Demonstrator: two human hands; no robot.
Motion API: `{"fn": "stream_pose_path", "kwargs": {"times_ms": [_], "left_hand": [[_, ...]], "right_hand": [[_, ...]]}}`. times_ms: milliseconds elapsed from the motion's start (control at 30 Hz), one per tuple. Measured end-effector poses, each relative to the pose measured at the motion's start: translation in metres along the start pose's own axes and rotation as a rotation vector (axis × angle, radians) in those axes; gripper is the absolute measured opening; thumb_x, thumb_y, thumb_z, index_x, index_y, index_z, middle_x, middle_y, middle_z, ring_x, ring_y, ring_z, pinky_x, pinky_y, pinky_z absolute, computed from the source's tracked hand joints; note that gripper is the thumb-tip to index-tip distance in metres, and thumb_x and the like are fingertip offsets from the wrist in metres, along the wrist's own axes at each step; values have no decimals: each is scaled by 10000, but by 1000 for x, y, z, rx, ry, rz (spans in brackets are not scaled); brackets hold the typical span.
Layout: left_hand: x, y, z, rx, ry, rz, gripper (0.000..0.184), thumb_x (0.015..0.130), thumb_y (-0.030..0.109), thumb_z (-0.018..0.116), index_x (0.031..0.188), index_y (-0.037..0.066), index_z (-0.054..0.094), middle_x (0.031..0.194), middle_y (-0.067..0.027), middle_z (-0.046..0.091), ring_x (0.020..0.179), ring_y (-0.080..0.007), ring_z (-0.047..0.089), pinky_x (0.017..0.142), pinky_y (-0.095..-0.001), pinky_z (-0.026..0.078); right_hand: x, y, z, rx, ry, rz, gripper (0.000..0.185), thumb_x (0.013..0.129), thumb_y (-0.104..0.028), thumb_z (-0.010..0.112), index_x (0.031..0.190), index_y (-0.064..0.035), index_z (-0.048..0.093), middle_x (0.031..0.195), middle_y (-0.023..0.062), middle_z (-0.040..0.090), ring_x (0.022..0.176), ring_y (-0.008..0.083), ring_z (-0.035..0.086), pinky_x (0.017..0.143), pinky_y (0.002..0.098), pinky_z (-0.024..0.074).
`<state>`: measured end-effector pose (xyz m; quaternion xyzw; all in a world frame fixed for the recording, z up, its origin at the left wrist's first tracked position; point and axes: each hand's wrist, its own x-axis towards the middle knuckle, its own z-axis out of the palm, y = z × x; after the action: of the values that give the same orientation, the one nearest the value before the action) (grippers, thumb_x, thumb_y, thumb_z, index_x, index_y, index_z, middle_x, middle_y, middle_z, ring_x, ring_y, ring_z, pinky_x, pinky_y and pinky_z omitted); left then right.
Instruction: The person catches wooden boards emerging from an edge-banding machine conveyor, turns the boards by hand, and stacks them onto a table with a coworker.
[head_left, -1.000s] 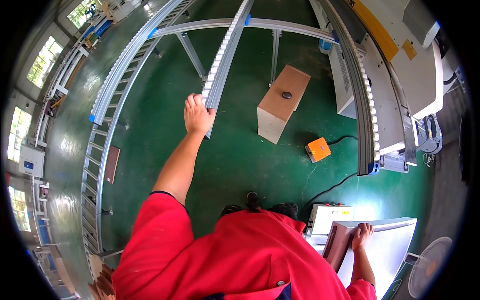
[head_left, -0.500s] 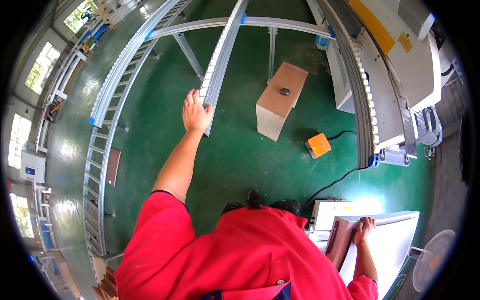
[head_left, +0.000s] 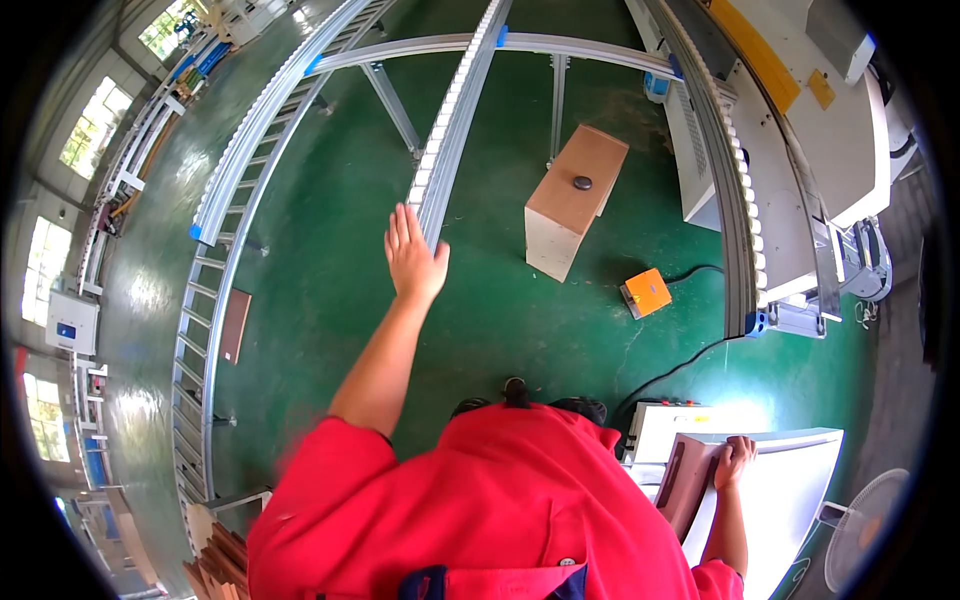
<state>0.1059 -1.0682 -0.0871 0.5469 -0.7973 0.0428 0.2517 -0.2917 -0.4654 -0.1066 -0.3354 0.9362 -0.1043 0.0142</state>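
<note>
My left hand [head_left: 415,262] is open, its fingers stretched out at the near end of the middle roller rail [head_left: 445,150]; whether it touches the rail I cannot tell. At the lower right, my right hand [head_left: 735,462] has its fingers bent over the edge of a large white panel [head_left: 790,490], near a brown strip [head_left: 688,478] along its left side. The thumb of that hand is hidden.
A brown-topped box [head_left: 575,180] with a dark round object stands on the green floor. Right of it lie an orange pedal [head_left: 647,293] and a cable. Another roller rail [head_left: 738,230] borders a machine. A ladder-like frame [head_left: 190,350] runs along the left; a fan [head_left: 865,530] is lower right.
My left hand has come off its grip on the rail end, and its fingers have straightened. My right hand stays on the panel edge. The view has shifted slightly.
</note>
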Motion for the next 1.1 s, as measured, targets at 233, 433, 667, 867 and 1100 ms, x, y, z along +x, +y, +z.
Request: {"fn": "stream_pose_path", "kwargs": {"times_ms": [233, 433, 667, 867, 1100], "left_hand": [[-130, 2, -42, -164, -153, -180, 776, 826, 240, 700, 1478, 21, 340, 1555, -202, 313, 1442, -401, 270, 1175, -537, 195], [-147, -30, -24, -366, -207, -441, 836, 866, 259, 701, 1522, -1, 252, 1566, -243, 268, 1432, -439, 270, 1166, -523, 249], [-79, -18, -24, -554, -180, -390, 825, 895, 250, 678, 1528, -20, 223, 1554, -272, 260, 1432, -441, 276, 1178, -473, 271], [-53, -1, -18, -515, -156, -313, 835, 884, 244, 693, 1530, -6, 227, 1570, -254, 212, 1435, -438, 269, 1172, -475, 285], [-38, 0, -29, -357, -85, -254, 767, 853, 236, 711, 1480, 9, 333, 1455, -204, 339, 1325, -402, 389, 1120, -459, 338]], "right_hand": [[0, 2, 1, 26, -1, -5, 183, 802, -141, 491, 836, -15, 619, 950, 150, 614, 1003, 355, 528, 960, 457, 406], [0, 7, 7, -19, 23, -20, 170, 809, -141, 489, 829, -25, 611, 937, 143, 613, 989, 351, 530, 952, 456, 406], [-1, 11, 8, -8, 14, -35, 168, 812, -135, 492, 840, -26, 617, 937, 137, 616, 988, 345, 532, 952, 449, 407], [-3, 10, 7, 11, 24, -17, 172, 811, -128, 494, 847, -17, 620, 946, 143, 617, 994, 348, 533, 959, 449, 408], [-1, 10, 7, 11, 11, -8, 179, 808, -126, 495, 854, -15, 627, 953, 145, 619, 1002, 349, 536, 959, 448, 411]]}}
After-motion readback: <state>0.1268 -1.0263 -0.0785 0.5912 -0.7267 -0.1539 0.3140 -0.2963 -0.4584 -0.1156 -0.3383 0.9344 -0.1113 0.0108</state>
